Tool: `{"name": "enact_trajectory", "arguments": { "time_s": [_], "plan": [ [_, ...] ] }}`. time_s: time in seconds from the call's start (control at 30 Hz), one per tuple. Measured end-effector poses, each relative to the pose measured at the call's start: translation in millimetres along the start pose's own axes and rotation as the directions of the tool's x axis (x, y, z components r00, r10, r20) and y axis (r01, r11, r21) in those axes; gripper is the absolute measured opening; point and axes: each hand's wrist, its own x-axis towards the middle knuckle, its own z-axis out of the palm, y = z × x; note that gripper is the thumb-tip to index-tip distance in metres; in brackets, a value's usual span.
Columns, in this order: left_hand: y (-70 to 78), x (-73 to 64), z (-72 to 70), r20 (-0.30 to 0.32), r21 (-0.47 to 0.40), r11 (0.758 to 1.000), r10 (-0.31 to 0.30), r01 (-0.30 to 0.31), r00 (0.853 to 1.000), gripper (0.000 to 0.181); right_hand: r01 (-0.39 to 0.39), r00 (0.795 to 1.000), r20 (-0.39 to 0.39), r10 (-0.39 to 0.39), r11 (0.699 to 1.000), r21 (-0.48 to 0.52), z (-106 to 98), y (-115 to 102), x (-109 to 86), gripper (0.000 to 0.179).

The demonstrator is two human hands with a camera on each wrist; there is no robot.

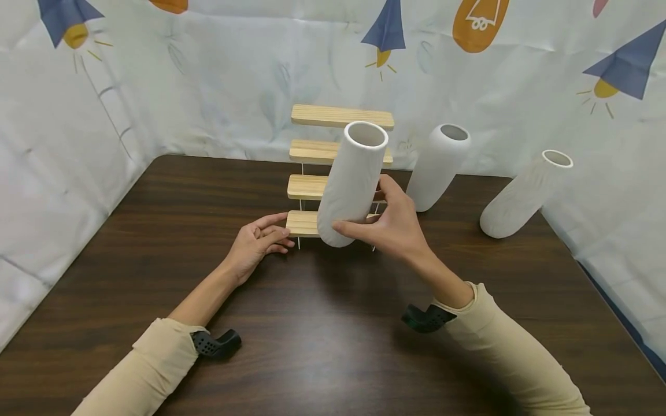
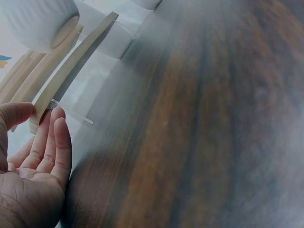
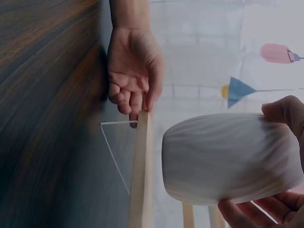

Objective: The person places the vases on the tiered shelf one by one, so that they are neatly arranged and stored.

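My right hand [image 1: 398, 225] grips a tall white vase [image 1: 351, 185] around its lower part, thumb on the near side. The vase is upright in front of a tiered wooden shelf [image 1: 302, 223]. In the right wrist view, a gap shows between the base of this vase [image 3: 228, 159] and the lowest board [image 3: 141, 171]. My left hand [image 1: 255, 248] pinches the left end of that board. In the left wrist view, the thumb lies on top of the board [image 2: 71, 71], with the fingers of the left hand [image 2: 35, 180] beneath it.
Two more white vases stand to the right: a smooth one [image 1: 439, 167] just beyond my right hand and a ribbed one [image 1: 522, 199] near the right table edge. Thin white supports join the shelf boards. A patterned curtain [image 1: 234, 75] hangs behind the dark wooden table [image 1: 322, 358].
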Motion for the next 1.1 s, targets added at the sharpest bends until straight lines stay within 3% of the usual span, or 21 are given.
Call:
{"name": "enact_trajectory", "arguments": {
  "time_s": [0.4,1.1],
  "plan": [
    [0.7,-1.2,-0.8,-0.002,-0.001,1.0,-0.002,0.002,1.0,0.057,-0.005,1.0,0.01,0.006,0.998,-0.06,24.3,1.3,16.9,0.078],
    [0.9,0.2,0.2,0.01,0.009,1.0,0.0,0.0,1.0,0.054,-0.003,1.0,0.014,0.005,0.993,-0.114,41.4,6.6,35.8,0.073]
  ]
}}
